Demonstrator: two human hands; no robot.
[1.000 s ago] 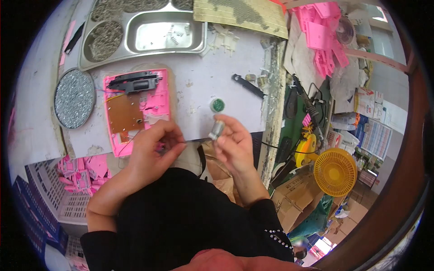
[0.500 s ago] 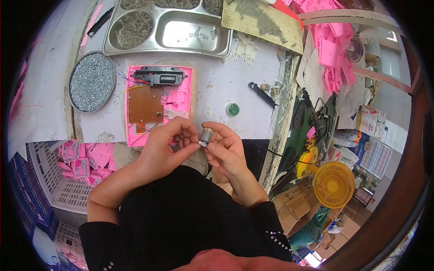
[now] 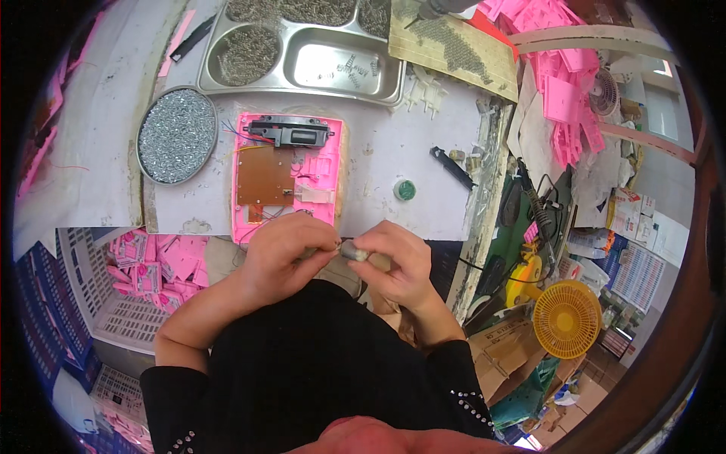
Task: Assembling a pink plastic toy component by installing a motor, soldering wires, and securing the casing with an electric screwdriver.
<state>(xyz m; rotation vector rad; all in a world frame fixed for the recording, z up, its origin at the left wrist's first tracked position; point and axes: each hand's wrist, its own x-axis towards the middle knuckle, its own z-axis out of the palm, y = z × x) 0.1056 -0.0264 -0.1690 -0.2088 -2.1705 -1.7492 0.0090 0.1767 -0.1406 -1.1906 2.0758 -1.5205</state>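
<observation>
Just in front of my body, my right hand (image 3: 401,261) grips a small silver motor (image 3: 351,250) by its pale end, between thumb and fingers. The motor lies almost level, its other end toward my left hand (image 3: 283,253). That hand is closed in a pinch at the motor's end; whatever sits between its fingertips is too small to make out. Beyond the left hand lies an open pink plastic casing (image 3: 327,168), with a brown circuit board (image 3: 261,175), a black mechanism (image 3: 302,136) and thin wires inside.
Left of the casing stands a round dish of small screws (image 3: 178,136). A steel compartment tray (image 3: 302,92) holds springs at the back. To the right are a small green-topped pot (image 3: 404,190) and a black strip (image 3: 452,168). A yellow fan (image 3: 567,318) stands beyond the table edge.
The motor has turned from nearly upright to nearly level, and my right fingers now wrap its pale end. The whole view has shifted, and a dark grey object shows at the top edge.
</observation>
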